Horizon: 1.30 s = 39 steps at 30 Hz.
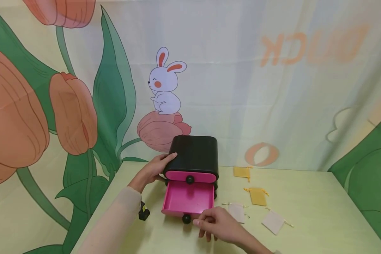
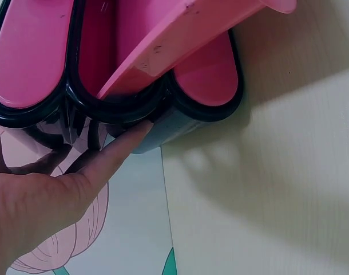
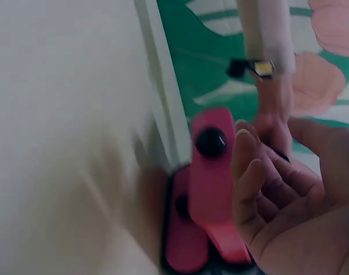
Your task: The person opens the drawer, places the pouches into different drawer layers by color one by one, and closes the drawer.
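A black drawer unit (image 1: 195, 153) with pink fronts and round black knobs stands on the table. Its middle drawer (image 1: 188, 199) is pulled out, showing the pink floor. My left hand (image 1: 155, 167) steadies the unit's left side, thumb on the top edge; in the left wrist view a straight finger (image 2: 120, 152) presses along the black side. My right hand (image 1: 220, 224) hovers at the drawer's front right corner, beside the black knob (image 1: 186, 219). Its fingers are loosely bent and hold nothing, and in the right wrist view the knob (image 3: 211, 142) shows apart from the fingertips.
To the right lie small drawstring pouches: a yellow one (image 1: 242, 171) at the back, another yellow pouch (image 1: 258, 196) nearer, and two pale pouches (image 1: 274, 221) in front. A printed cloth (image 1: 225, 88) hangs behind the table (image 1: 324, 211). A small black device (image 1: 143, 211) sits at my left wrist.
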### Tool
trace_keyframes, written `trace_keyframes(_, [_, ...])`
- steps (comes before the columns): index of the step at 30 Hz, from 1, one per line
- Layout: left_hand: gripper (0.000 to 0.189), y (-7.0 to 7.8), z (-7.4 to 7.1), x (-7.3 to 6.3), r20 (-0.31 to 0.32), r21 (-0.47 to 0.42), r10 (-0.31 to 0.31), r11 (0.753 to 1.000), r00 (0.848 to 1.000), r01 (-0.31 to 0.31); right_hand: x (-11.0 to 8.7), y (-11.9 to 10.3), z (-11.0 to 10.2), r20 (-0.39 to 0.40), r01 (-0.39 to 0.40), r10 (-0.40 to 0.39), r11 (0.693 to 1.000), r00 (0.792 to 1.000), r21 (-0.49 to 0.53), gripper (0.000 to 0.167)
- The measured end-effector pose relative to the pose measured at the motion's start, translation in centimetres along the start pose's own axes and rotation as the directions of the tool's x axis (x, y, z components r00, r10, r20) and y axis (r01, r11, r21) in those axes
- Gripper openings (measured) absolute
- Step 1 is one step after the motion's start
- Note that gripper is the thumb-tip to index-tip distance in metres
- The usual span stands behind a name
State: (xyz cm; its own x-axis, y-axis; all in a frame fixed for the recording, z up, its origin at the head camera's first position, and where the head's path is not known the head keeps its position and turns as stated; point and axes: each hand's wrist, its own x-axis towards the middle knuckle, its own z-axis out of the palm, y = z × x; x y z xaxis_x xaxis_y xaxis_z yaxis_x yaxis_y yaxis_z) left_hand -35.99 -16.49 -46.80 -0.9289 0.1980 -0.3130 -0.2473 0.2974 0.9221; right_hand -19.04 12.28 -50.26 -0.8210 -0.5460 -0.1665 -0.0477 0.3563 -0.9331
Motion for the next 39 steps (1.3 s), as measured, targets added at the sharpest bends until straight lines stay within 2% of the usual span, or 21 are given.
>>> trace_keyframes(3, [0.098, 0.0, -0.1, 0.0, 0.003, 0.003, 0.007, 1.0, 1.0, -0.007, -0.6, 0.3, -2.9, -0.049, 0.074, -0.079, 0.992, 0.996, -0.099, 0.02])
trace_keyframes(6, [0.098, 0.0, -0.2, 0.0, 0.005, 0.005, 0.009, 1.0, 1.0, -0.009, -0.7, 2.0, -5.5, -0.137, 0.113, -0.144, 0.971, 0.98, -0.211, 0.015])
trace_keyframes(11, [0.098, 0.0, -0.2, 0.0, 0.003, 0.005, 0.012, 1.0, 1.0, -0.012, -0.5, 5.9, -8.6, -0.293, 0.083, -0.197, 0.929, 0.936, -0.362, 0.01])
trace_keyframes(16, [0.099, -0.1, -0.1, 0.2, 0.005, -0.005, 0.008, 1.0, 1.0, -0.008, -0.4, 9.1, -10.0, -0.381, -0.001, -0.164, 0.918, 0.91, -0.397, 0.019])
trace_keyframes(22, [0.097, -0.1, 0.0, 0.2, 0.017, -0.023, 0.016, 1.0, 1.0, -0.016, -0.1, 11.5, -10.5, -0.424, -0.087, -0.163, 0.855, 0.891, -0.512, 0.022])
trace_keyframes(25, [0.096, -0.1, -0.1, 0.2, 0.023, -0.03, 0.021, 0.999, 1.0, -0.02, -0.1, 12.2, -10.6, -0.43, -0.108, -0.159, 0.839, 0.889, -0.533, 0.02])
trace_keyframes(29, [0.097, -0.1, -0.1, 0.2, 0.019, -0.028, 0.017, 0.999, 1.0, -0.017, -0.1, 12.6, -10.6, -0.446, -0.119, -0.151, 0.844, 0.882, -0.522, 0.019])
trace_keyframes(33, [0.099, -0.1, -0.1, 0.2, 0.013, -0.023, 0.012, 1.0, 1.0, -0.012, 0.0, 12.5, -10.6, -0.453, -0.109, -0.146, 0.864, 0.879, -0.491, 0.021])
trace_keyframes(39, [0.099, -0.3, -0.1, 0.3, 0.015, -0.024, 0.013, 1.0, 1.0, -0.012, 0.1, 12.0, -10.6, -0.443, -0.106, -0.106, 0.898, 0.89, -0.427, 0.019])
